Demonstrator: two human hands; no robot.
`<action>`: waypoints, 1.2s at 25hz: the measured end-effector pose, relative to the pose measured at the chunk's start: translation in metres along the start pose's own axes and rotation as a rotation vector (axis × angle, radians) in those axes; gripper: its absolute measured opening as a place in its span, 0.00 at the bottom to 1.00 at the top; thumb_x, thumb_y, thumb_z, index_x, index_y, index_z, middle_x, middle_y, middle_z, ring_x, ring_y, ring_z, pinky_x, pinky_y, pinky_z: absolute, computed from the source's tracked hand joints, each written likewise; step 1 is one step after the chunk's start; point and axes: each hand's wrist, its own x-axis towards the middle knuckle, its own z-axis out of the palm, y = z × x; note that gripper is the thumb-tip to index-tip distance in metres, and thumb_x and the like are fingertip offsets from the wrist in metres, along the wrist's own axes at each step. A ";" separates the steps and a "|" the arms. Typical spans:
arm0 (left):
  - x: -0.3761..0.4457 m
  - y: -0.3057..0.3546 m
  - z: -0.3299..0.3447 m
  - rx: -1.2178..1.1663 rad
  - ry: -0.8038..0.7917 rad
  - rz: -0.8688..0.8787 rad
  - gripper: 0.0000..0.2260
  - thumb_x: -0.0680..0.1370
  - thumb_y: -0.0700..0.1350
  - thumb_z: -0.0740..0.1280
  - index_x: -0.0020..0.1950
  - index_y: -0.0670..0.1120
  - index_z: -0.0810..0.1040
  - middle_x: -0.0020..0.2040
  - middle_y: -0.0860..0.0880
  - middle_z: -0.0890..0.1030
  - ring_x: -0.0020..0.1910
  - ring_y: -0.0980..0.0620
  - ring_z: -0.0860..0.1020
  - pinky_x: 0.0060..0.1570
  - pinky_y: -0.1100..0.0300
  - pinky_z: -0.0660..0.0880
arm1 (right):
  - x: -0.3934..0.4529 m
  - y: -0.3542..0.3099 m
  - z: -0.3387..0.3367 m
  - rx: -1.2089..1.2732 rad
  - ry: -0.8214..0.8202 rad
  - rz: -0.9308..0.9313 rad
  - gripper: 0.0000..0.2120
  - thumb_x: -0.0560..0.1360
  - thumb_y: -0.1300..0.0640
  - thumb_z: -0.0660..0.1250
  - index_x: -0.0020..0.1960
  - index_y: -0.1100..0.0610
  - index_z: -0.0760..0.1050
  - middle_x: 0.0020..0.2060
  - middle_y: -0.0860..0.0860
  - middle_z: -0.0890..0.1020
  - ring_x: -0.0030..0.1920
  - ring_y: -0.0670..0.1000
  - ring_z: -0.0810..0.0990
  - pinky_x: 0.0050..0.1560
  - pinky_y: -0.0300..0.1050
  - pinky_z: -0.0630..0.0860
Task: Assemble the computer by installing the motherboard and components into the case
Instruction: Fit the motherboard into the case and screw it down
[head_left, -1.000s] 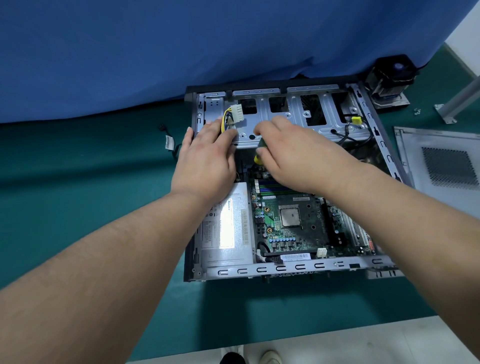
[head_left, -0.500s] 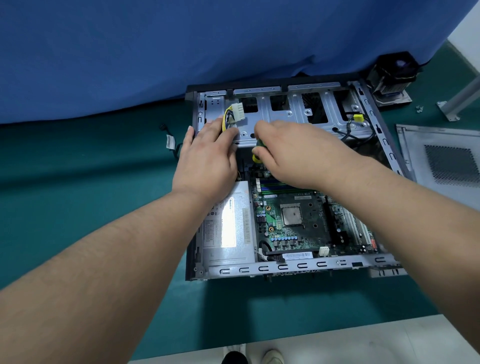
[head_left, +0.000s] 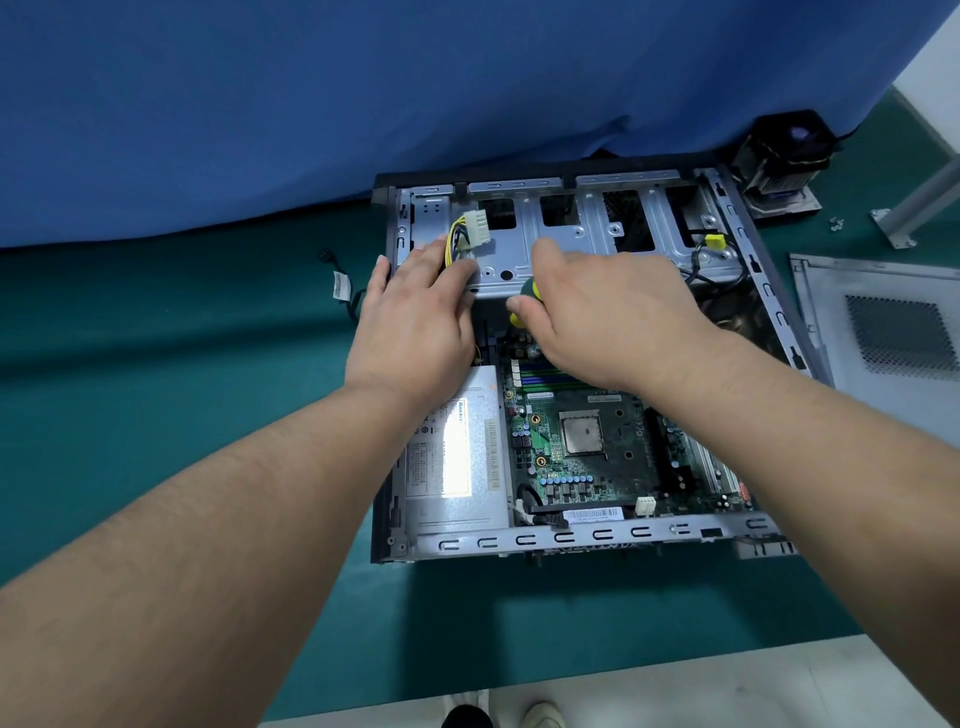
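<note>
- Open computer case (head_left: 587, 535) lies flat on a green table mat (head_left: 156, 364), its front edge toward the person, a blue curtain (head_left: 363, 93) behind it.
- Motherboard (head_left: 582, 447) sits inside the case, right of centre, nearer the person than both hands; the bare processor socket (head_left: 583, 432) shows at its middle.
- Silver power supply (head_left: 457, 467) lies in the left part of the case, just beside the motherboard and partly under the left wrist.
- Left hand (head_left: 415, 322): fingers nearly straight, palm down, resting on the left end of the metal drive cage (head_left: 561, 239). Fingertips lie against a bundle of yellow and black wires ending in a white power connector (head_left: 477, 231). No curl round the wires can be made out.
- Right hand (head_left: 597, 312): fingers curled round a green and yellow screwdriver handle (head_left: 524, 299), held over the far edge of the motherboard, just at the near lip of the drive cage. The tool's tip is hidden below the hand.
- The hands are near each other, a narrow gap between them.
- A small yellow connector (head_left: 716, 241) rests on cables at the right end of the cage.
- Right of the case: detached grey side panel (head_left: 883, 322) with a mesh vent, flat on the mat.
- Far right corner: black cooler with fan (head_left: 784, 150); a few loose screws (head_left: 835, 223) near it.
</note>
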 end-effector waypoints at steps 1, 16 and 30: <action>0.000 0.000 0.000 0.001 0.000 0.000 0.16 0.85 0.47 0.56 0.72 0.51 0.73 0.77 0.49 0.69 0.78 0.49 0.62 0.80 0.43 0.49 | -0.001 -0.001 0.001 -0.032 0.018 0.032 0.19 0.84 0.38 0.49 0.50 0.54 0.57 0.37 0.54 0.77 0.39 0.61 0.78 0.30 0.46 0.52; 0.000 0.000 -0.001 0.000 -0.007 -0.005 0.17 0.85 0.47 0.56 0.74 0.52 0.72 0.78 0.48 0.68 0.79 0.49 0.61 0.80 0.44 0.48 | 0.004 0.006 -0.006 -0.005 -0.076 0.054 0.21 0.82 0.36 0.50 0.60 0.54 0.60 0.50 0.53 0.79 0.45 0.61 0.79 0.35 0.50 0.60; 0.000 0.000 0.000 -0.014 0.012 0.000 0.17 0.84 0.45 0.58 0.73 0.51 0.73 0.77 0.48 0.69 0.79 0.49 0.62 0.80 0.43 0.49 | 0.008 0.020 -0.015 0.052 -0.264 0.006 0.16 0.83 0.39 0.51 0.54 0.52 0.53 0.42 0.50 0.79 0.35 0.53 0.73 0.34 0.49 0.62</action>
